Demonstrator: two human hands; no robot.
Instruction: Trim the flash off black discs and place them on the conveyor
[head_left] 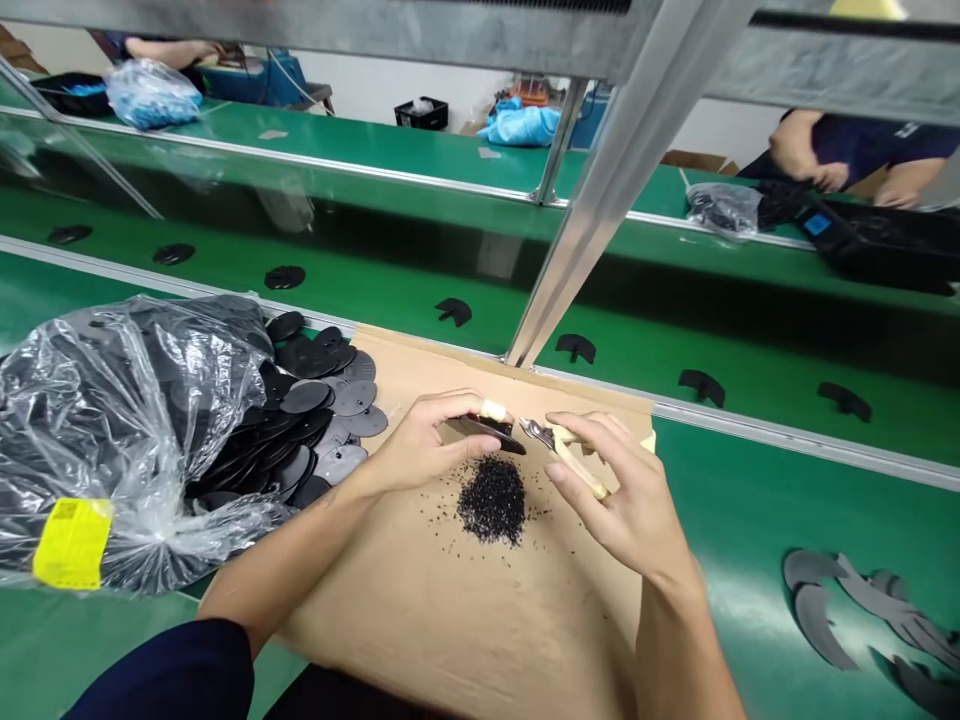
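Left hand: the left hand (427, 440) is closed in a pinch on a black disc (491, 438), which is gripped between thumb and fingers; a pale wrap (493, 410) is worn on one finger.
Right hand: the right hand (630, 490) is curled around the hand cutters (576, 470), whose handles are spanned by thumb and fingers.
Disc: it is held over the cardboard (420, 620), just above the heap of black crumbs (491, 500), apparently so that bits are caught there. It is seen nearly edge-on; its long axis is sloped from upper left down to lower right, towards the cutters.
Cutters: the tips are pointed left and slightly up at the disc's near edge, with a slight gap seen between; the long axis is run back down to the right into the palm. Whether the jaws are parted cannot be told.
Supply: loose discs (352, 398) are spilled from the plastic bag (112, 400) at the left, probably for easy reach by the left hand.
Bench: curved pieces (817, 610) are laid at the far right, well apart from the cardboard.
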